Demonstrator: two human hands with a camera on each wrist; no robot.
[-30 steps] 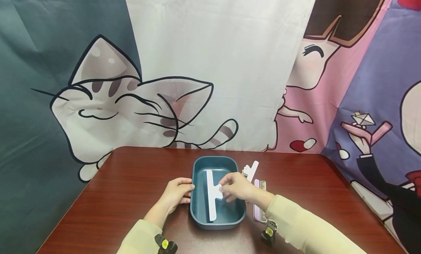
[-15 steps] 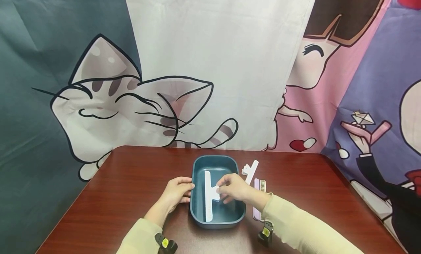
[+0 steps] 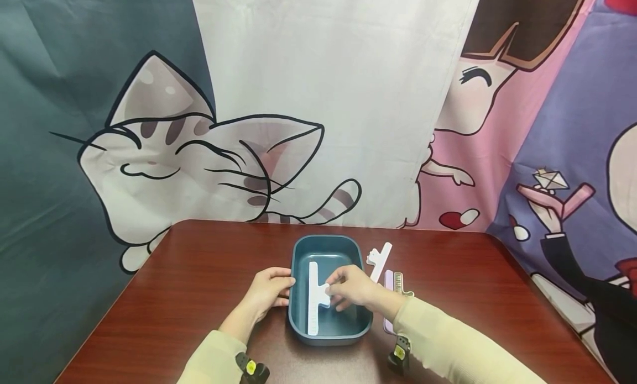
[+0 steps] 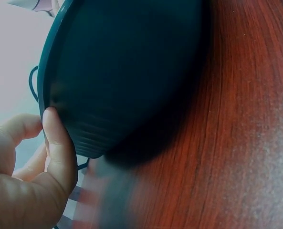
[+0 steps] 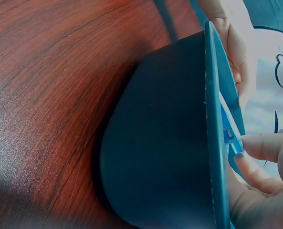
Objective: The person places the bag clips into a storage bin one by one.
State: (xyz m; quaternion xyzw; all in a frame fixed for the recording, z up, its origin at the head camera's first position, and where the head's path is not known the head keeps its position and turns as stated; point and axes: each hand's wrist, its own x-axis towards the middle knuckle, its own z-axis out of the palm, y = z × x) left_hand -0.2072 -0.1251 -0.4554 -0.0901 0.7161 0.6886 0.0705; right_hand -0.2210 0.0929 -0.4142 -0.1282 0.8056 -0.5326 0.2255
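Note:
A dark teal rectangular box (image 3: pixel 343 323) stands on the table in the head view. My left hand (image 3: pixel 269 290) grips its left rim, with fingertips on both sides of the wall in the left wrist view. My right hand (image 3: pixel 352 287) reaches over the right side and pinches the handle of a white bag clip (image 3: pixel 313 301) between thumb and fingertips. The clip's long bar lies lengthwise along the left half of the box, within its walls. In the right wrist view the clip (image 5: pixel 231 125) shows at the rim; whether it touches the bottom I cannot tell.
Right of the box lie a second white clip (image 3: pixel 380 262), a lilac clip (image 3: pixel 389 301) and a gold-edged clip (image 3: pixel 398 283), partly hidden by my right arm. The reddish-brown table (image 3: pixel 199 295) ends at a printed cloth backdrop (image 3: pixel 348 96).
My right hand has moved slightly left and down with the white bag clip, bringing its bar closer to the box's left wall. The left hand holds the rim as before.

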